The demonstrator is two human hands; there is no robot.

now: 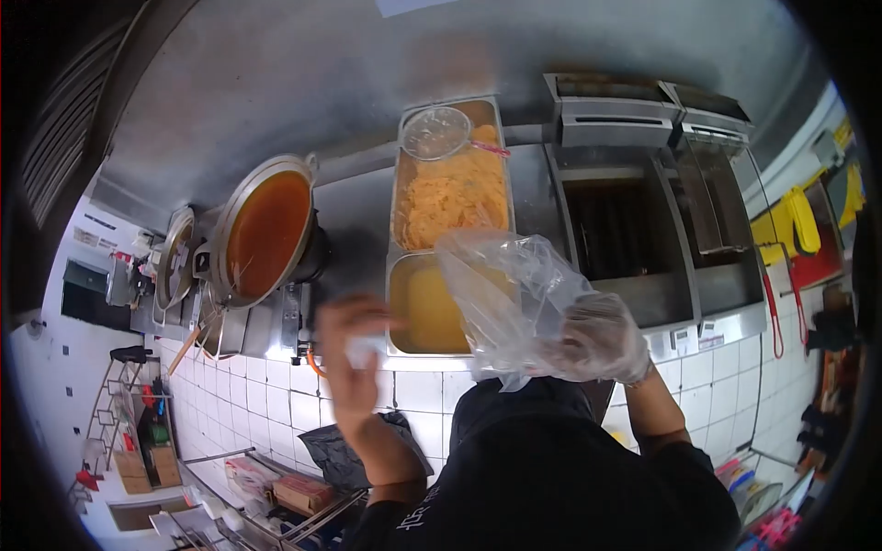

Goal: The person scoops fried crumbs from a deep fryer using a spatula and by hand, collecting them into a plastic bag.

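Observation:
My right hand [606, 338], in a clear plastic glove, is closed on a clear plastic bag [514, 308]. The bag hangs loosely to the left, over the edge of a metal pan of yellow liquid [427, 308]. My left hand [349, 354] is bare and smeared by motion, just left of that pan. Something whitish shows at its palm, too blurred to name. Behind the liquid stands a deep metal pan of orange-yellow crumbly coating [450, 197]. A round wire strainer [436, 134] with a pink-red handle lies on the coating.
A large pot of orange-brown liquid [268, 234] stands at left, with another pot [175, 257] beyond it. To the right are fryer wells [625, 225] and a fryer basket [712, 197] with red handles. A black plastic bag [335, 455] and cardboard boxes [303, 491] sit below.

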